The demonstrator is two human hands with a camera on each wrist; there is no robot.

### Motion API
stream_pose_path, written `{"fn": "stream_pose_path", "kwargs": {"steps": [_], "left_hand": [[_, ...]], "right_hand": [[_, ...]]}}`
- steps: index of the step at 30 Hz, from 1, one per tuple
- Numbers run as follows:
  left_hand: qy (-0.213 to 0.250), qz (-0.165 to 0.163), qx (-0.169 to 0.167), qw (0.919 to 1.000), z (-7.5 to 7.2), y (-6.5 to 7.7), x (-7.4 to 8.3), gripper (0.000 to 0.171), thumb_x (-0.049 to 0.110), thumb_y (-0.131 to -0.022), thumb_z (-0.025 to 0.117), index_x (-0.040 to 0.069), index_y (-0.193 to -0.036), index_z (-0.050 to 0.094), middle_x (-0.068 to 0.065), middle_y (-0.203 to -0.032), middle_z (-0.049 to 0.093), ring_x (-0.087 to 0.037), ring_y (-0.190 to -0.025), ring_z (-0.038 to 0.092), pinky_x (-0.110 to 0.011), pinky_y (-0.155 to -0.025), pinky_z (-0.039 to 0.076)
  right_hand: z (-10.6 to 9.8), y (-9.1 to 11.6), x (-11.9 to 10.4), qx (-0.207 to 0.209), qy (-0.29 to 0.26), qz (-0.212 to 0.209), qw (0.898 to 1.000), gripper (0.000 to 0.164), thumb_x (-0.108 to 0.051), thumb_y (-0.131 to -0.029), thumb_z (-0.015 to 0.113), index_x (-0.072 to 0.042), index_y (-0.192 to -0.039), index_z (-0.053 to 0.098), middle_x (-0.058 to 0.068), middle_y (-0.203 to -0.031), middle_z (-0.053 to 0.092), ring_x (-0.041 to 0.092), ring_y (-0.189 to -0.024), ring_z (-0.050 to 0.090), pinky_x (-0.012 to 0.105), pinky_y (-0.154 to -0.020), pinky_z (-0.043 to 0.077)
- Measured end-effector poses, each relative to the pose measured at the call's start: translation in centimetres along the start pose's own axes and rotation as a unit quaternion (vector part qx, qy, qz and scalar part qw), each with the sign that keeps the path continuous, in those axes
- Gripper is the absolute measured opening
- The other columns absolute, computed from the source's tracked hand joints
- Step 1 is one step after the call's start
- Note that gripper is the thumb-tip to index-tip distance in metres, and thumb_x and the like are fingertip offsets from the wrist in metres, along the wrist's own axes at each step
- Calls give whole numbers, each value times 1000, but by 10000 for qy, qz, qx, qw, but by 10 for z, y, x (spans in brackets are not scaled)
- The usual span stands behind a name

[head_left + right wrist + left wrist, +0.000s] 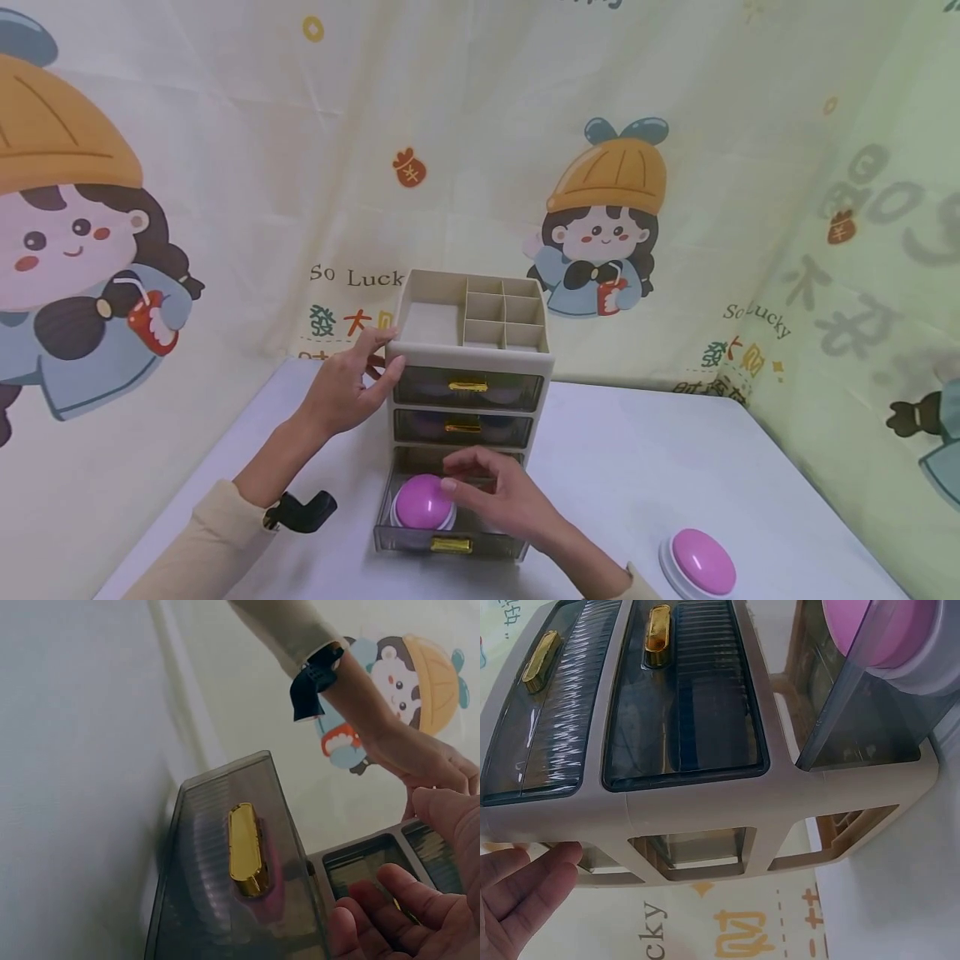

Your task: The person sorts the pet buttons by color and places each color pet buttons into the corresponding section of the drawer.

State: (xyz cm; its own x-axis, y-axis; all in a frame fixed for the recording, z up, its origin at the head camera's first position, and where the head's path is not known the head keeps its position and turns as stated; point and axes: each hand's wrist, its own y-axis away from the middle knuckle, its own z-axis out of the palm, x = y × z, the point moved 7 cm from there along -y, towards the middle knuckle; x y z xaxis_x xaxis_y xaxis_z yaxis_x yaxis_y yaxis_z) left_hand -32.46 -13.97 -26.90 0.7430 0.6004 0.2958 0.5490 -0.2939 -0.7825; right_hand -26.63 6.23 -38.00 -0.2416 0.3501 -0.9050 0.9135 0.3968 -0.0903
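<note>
A small beige desktop drawer cabinet [470, 357] stands on the table, its bottom drawer [486, 546] pulled out. Inside that drawer, at the left, sits a round white-based button with a pink dome [422, 502]. My right hand [501, 492] is over the drawer, fingers loosely bent and nothing in them, the thumb tip right at the dome's edge. At the cabinet's upper left corner my left hand [351, 385] rests its fingertips against the side; in the left wrist view its fingers [544, 881] are fairly straight. Both upper drawers [468, 389] are closed, with gold handles.
Another pink-domed button [702, 562] lies on the white table [615, 467] to the right. The cabinet top has an open divided tray [431, 321]. A black strap [306, 511] hangs from my left wrist. A printed cloth [480, 100] hangs behind.
</note>
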Motion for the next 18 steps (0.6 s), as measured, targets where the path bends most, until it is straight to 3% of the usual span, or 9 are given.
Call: {"fn": "stream_pose_path", "kwargs": {"steps": [12,18], "left_hand": [[-93,51,-14,9999,1,0,-1,42,22,-89,62,9,-127,50,-11,-110,69,-15,-73,67,-22,-53,51],[-80,47,-9,10000,0,-1,-1,42,23,-89,62,9,-127,50,-10,-112,69,-14,-73,66,-23,-53,52]], "right_hand": [[-24,19,-4,101,90,-24,9999,28,-35,-91,64,-22,-115,63,-6,-111,66,15,-110,60,35,-86,49],[-37,29,-2,208,169,-54,9996,30,-34,-91,64,-18,-117,62,-2,-113,65,17,-106,61,28,-83,50]]}}
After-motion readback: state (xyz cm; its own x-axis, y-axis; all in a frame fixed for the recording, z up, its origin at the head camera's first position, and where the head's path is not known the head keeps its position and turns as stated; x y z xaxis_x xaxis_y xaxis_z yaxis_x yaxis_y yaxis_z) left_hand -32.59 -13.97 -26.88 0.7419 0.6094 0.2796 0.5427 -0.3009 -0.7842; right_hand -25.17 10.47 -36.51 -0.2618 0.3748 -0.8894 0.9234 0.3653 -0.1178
